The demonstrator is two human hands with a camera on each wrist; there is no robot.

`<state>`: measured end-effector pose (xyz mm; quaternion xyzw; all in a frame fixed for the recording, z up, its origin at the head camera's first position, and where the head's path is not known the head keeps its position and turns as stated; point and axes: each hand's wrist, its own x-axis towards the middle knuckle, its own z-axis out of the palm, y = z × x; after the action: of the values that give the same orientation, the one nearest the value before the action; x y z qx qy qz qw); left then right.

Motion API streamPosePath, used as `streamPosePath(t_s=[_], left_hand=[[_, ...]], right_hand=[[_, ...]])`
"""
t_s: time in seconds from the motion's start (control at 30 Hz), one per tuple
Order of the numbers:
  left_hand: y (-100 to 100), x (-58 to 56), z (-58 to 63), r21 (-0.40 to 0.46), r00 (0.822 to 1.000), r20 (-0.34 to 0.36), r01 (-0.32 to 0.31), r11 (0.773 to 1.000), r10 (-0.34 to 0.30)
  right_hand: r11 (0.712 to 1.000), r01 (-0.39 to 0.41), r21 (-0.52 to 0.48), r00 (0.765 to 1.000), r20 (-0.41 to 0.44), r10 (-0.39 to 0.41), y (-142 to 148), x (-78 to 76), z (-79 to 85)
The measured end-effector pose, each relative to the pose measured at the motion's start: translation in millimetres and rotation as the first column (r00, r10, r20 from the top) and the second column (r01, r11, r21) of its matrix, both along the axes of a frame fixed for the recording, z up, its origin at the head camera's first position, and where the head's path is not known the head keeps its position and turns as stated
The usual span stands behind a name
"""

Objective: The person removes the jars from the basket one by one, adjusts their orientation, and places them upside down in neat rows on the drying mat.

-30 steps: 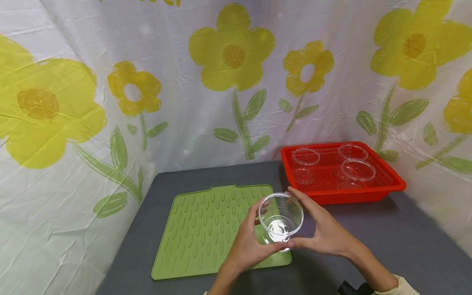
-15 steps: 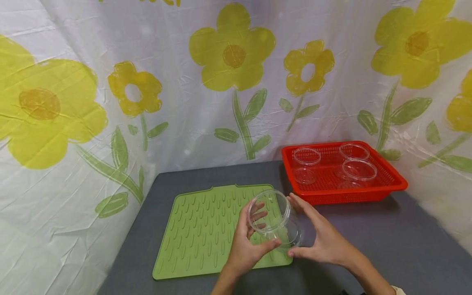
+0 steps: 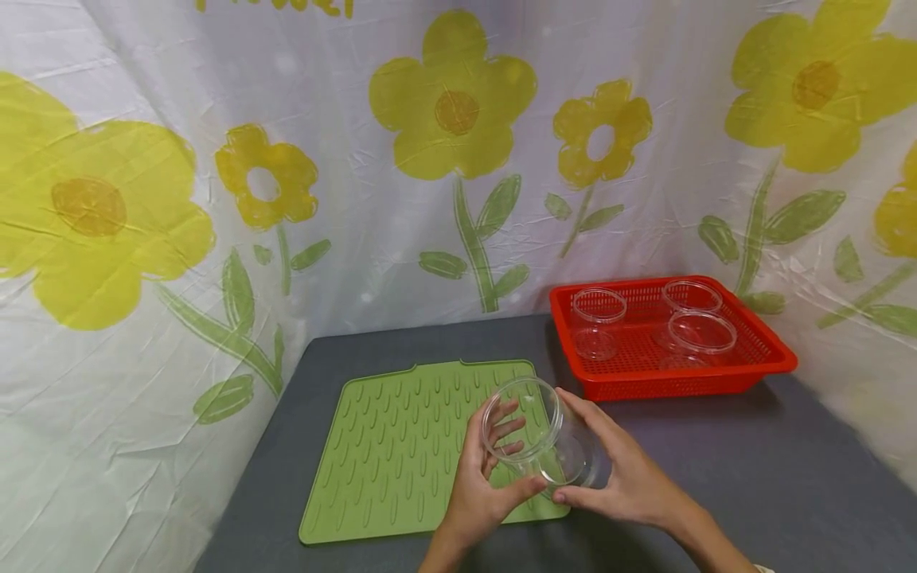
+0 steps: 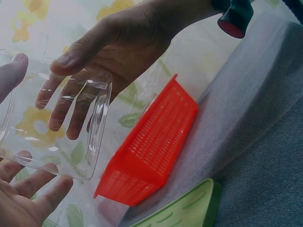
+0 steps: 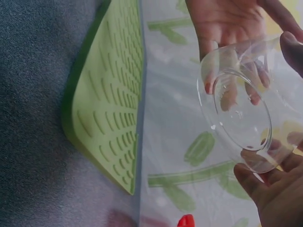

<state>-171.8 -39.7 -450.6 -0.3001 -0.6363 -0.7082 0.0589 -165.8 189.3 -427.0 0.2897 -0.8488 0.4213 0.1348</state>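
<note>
As both hands [image 3: 481, 492] [image 3: 634, 481] hold a tilted clear cup [image 3: 542, 442], green mat [image 3: 401, 450], red basket [image 3: 673, 387] nearby.

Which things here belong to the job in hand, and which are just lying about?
In the job:
- held cup
- basket with three similar cups (likely)
- mat (likely)

Just around:
- table
- flowered curtain

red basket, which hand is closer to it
Right. In the head view, the right hand, on the right side of the clear cup, is just below the red basket; the left hand is farther off, on the cup's left side.
</note>
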Motion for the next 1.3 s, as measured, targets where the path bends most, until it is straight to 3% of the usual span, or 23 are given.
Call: streamPosePath(t_s=[0.33,0.47,0.6,0.73,0.9,1.03,1.13,1.3], left_hand=[[-4,0.9,-6.3,0.002,0.999,-0.041,0.017,1.0,-0.017],[-7,2.4,-5.1,-0.025,0.997,-0.079,-0.018,1.0,0.016],[-12,2.2,-0.7,-0.107,0.982,-0.172,-0.091,0.99,0.072],[-18,2.7,10.1,-0.258,0.964,-0.239,-0.175,0.95,0.113],[-22,4.5,27.9,-0.459,0.952,-0.283,-0.241,0.855,0.117],[-24,5.2,36.1,-0.543,0.932,-0.348,-0.287,0.789,0.1],[-25,6.2,37.9,-0.563,0.918,-0.387,-0.31,0.766,0.087],[-25,6.5,38.3,-0.564,0.893,-0.444,-0.346,0.75,0.077]], right_hand=[[1.0,0.009,0.015,0.997,-0.072,-0.008,-1,2.2,-4.2],[0.999,0.023,0.034,0.998,-0.058,-0.021,0,4.0,-7.1],[0.998,0.025,0.051,0.997,-0.07,-0.021,1,5.8,-9.7],[0.997,0.022,0.08,0.994,-0.105,-0.014,2,6.7,-11.1],[0.99,0.005,0.142,0.984,-0.178,0.021,2,6.9,-10.5],[0.983,0.004,0.181,0.971,-0.236,0.039,0,7.2,-8.6],[0.979,0.021,0.203,0.967,-0.253,0.032,0,7.8,-9.0],[0.974,0.041,0.223,0.966,-0.258,0.018,-1,8.9,-9.8]])
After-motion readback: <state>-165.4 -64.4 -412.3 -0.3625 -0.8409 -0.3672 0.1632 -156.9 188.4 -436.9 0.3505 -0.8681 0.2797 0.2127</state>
